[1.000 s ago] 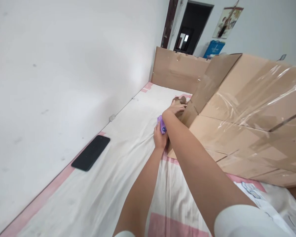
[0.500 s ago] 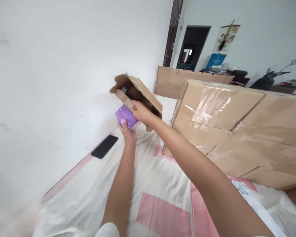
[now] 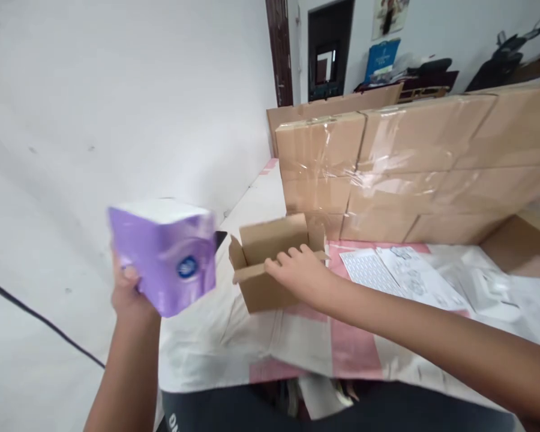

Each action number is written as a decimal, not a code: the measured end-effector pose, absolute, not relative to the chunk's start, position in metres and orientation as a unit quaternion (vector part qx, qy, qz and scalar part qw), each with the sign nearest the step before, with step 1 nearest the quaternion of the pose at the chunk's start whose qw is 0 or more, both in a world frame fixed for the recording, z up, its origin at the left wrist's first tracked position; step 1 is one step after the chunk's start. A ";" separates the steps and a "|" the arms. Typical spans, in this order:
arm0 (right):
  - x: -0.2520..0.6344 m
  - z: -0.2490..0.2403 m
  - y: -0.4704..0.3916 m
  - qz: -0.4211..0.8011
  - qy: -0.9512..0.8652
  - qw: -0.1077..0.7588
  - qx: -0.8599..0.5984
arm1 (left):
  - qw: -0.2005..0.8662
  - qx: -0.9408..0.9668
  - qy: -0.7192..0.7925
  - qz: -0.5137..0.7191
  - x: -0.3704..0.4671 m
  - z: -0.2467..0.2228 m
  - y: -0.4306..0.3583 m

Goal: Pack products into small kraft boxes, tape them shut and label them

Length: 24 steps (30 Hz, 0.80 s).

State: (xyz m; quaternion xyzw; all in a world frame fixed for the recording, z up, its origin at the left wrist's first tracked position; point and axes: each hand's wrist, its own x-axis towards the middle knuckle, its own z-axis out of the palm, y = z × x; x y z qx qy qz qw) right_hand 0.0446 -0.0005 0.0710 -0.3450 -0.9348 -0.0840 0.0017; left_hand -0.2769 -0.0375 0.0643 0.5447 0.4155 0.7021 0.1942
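My left hand (image 3: pixel 132 288) is raised at the left, closed around the lower side of a purple box (image 3: pixel 162 258) with a white top and a round dark-blue mark. Motion blurs the purple box a little. In the middle of the bed-like surface stands a small cardboard box (image 3: pixel 270 294), upright with its flaps spread. My right hand (image 3: pixel 299 270) grips the near flap of that box, its fingers bent over the edge. The bottom of the cardboard box's inside is hidden. Behind the purple box, a corner of a black phone (image 3: pixel 221 238) shows.
A tall wall of taped cardboard (image 3: pixel 387 162) stands behind the cardboard box. Printed sheets (image 3: pixel 409 279) and clear plastic wrapping (image 3: pixel 492 285) lie at the right, near another brown box (image 3: pixel 522 240). A white wall (image 3: pixel 117 108) borders the left side.
The purple box has come out to the left and nearer in my left hand. The cardboard box, earlier tilted in the air, now stands upright on the cloth. My view has shifted right.
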 end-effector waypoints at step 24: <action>0.135 -0.038 -0.107 -0.205 -0.936 0.202 -0.203 | 0.206 0.859 0.454 0.120 -0.102 0.028 -0.015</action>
